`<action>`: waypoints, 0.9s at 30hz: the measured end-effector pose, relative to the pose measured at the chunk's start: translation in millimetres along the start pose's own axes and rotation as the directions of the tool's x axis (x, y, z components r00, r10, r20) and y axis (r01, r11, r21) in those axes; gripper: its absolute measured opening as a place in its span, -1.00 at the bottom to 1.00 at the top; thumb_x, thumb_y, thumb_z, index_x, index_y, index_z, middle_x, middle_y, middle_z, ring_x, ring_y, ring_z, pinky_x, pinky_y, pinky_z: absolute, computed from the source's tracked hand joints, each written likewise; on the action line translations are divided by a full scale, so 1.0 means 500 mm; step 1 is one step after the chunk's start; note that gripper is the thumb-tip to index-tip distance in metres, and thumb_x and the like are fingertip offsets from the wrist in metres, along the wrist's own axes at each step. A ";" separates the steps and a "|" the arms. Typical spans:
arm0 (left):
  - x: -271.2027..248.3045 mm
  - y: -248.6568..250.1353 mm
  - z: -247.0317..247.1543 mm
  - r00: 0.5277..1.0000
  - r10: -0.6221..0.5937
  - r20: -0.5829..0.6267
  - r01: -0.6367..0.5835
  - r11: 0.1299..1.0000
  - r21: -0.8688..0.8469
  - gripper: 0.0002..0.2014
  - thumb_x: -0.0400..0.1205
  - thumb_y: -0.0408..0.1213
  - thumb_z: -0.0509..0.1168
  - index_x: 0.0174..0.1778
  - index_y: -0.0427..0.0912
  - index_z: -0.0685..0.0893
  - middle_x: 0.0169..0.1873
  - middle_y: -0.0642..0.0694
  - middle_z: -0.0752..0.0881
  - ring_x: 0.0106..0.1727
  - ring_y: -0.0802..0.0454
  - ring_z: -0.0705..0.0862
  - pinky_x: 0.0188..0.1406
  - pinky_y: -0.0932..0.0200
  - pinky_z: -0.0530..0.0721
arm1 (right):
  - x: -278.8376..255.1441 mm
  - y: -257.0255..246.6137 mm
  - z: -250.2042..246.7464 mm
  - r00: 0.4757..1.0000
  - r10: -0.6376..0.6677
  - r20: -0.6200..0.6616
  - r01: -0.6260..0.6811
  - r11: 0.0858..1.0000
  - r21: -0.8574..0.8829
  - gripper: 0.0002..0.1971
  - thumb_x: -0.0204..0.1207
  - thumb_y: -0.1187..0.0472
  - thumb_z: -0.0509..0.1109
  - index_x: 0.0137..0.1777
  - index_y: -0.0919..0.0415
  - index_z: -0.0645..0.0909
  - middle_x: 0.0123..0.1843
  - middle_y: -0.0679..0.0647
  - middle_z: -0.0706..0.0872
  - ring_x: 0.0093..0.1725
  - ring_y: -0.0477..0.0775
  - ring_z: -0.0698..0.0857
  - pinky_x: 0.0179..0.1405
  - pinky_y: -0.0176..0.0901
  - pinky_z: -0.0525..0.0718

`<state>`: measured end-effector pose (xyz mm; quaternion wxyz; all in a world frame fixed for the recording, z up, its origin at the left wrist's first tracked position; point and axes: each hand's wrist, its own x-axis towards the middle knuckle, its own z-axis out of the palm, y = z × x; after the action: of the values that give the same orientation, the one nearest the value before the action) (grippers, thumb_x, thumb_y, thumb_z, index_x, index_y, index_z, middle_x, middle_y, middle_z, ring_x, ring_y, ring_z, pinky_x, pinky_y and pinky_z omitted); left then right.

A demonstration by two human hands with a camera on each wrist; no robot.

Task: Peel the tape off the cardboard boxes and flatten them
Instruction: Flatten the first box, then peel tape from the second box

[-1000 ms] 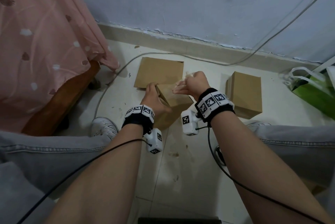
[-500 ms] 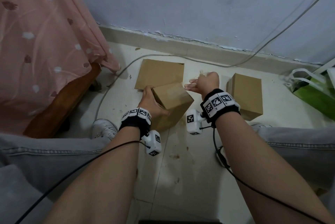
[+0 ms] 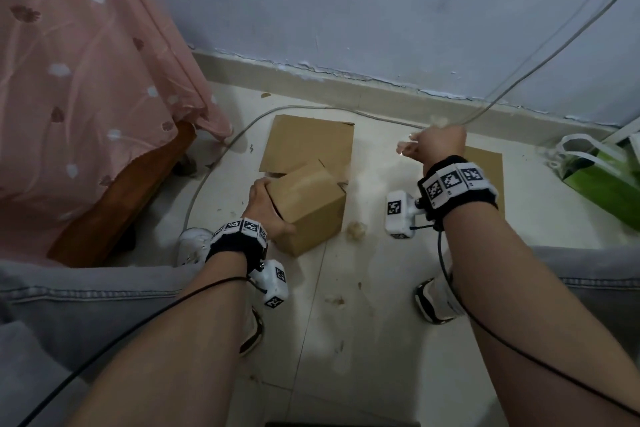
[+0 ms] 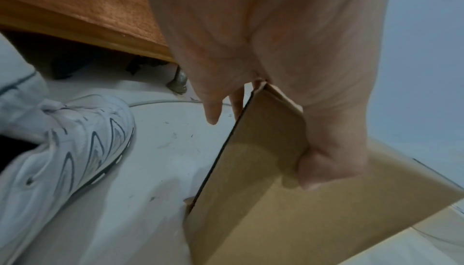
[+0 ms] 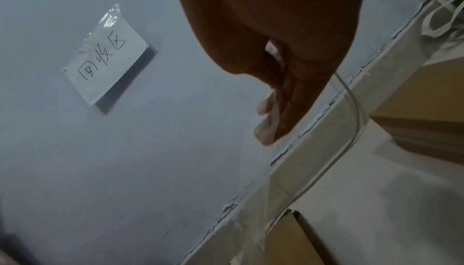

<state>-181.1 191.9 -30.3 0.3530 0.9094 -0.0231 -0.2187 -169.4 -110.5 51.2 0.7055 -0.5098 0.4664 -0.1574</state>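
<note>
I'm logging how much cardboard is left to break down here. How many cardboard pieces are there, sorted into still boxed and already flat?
Boxes still in shape: 2, the held box in the left hand and the box by the right wrist.
Flattened: 1, the flat cardboard near the wall.
Total: 3.

A pink spotted curtain hangs at left over a wooden bed frame. A grey cable crosses the floor. A green bag sits right. A handwritten note is taped to the wall.
</note>
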 end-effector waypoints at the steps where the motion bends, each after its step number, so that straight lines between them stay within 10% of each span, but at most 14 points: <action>1: 0.001 0.002 0.001 1.000 0.005 0.015 -0.005 1.000 0.008 0.08 0.21 -0.33 0.66 0.55 -0.06 0.11 0.43 -0.17 0.22 0.43 -0.23 0.39 0.35 -0.04 0.49 | -0.011 -0.008 -0.001 1.000 0.003 -0.014 -0.004 1.000 -0.006 -0.71 0.63 0.47 0.02 0.27 0.42 0.46 -0.12 0.36 0.65 -0.46 0.35 0.76 -0.54 0.09 0.76; 7: 0.010 0.036 0.017 0.992 -0.075 0.106 0.045 0.965 0.258 0.26 0.24 -0.08 0.65 0.67 0.15 -0.13 0.47 -0.20 0.14 0.51 -0.32 0.28 0.48 -0.18 0.39 | -0.067 0.005 0.019 0.975 -0.124 0.183 0.139 0.988 -0.072 -0.85 0.59 0.54 0.13 -0.03 0.41 0.52 -0.01 0.35 0.60 -0.42 0.14 0.70 -0.34 -0.03 0.79; 11: 0.019 0.053 0.033 0.993 -0.091 0.073 0.054 0.915 0.401 0.34 0.10 0.24 0.63 0.66 0.04 -0.08 0.56 -0.18 0.06 0.64 -0.24 0.08 0.59 -0.41 0.05 | -0.080 0.006 0.028 0.919 0.028 0.394 -0.006 0.998 -0.057 -0.51 0.62 0.16 0.43 0.44 0.31 0.35 0.10 0.21 0.72 -0.09 0.20 0.79 0.00 0.13 0.82; 16: 0.025 0.078 0.048 0.998 -0.024 0.066 -0.011 0.869 0.495 0.39 0.10 0.33 0.58 0.67 -0.11 -0.10 0.66 -0.12 -0.02 0.69 -0.15 0.01 0.59 -0.45 -0.16 | -0.101 -0.013 0.029 0.755 0.204 0.623 -0.067 0.969 -0.237 -0.40 0.62 -0.28 0.26 0.37 0.24 0.53 0.21 0.35 0.76 0.12 0.40 0.80 0.17 0.32 0.74; 23: 0.022 0.085 0.047 0.998 0.015 0.061 -0.042 0.876 0.481 0.22 0.14 0.10 0.64 0.62 0.13 0.00 0.50 -0.24 0.24 0.48 -0.30 0.30 0.48 -0.24 0.23 | -0.089 -0.003 0.027 0.647 0.387 0.658 -0.130 0.905 -0.405 -0.02 0.41 -0.62 -0.24 0.40 0.05 0.60 0.29 0.49 0.64 0.19 0.68 0.67 0.24 0.52 0.62; 27: 0.023 0.084 0.035 0.998 -0.039 0.051 0.014 0.904 0.428 0.22 0.16 0.01 0.66 0.62 0.02 0.01 0.52 -0.24 0.23 0.52 -0.32 0.26 0.55 -0.18 0.23 | -0.087 0.013 0.025 0.645 0.374 0.666 -0.286 0.927 -0.243 -0.16 0.48 -0.57 -0.15 -0.04 0.24 0.53 0.28 0.61 0.63 0.14 0.71 0.68 0.16 0.58 0.64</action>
<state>-173.2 146.8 -18.7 0.1413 0.9580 -0.0684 -0.2398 -183.3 -70.3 67.8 0.8149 -0.4769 0.2564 0.2068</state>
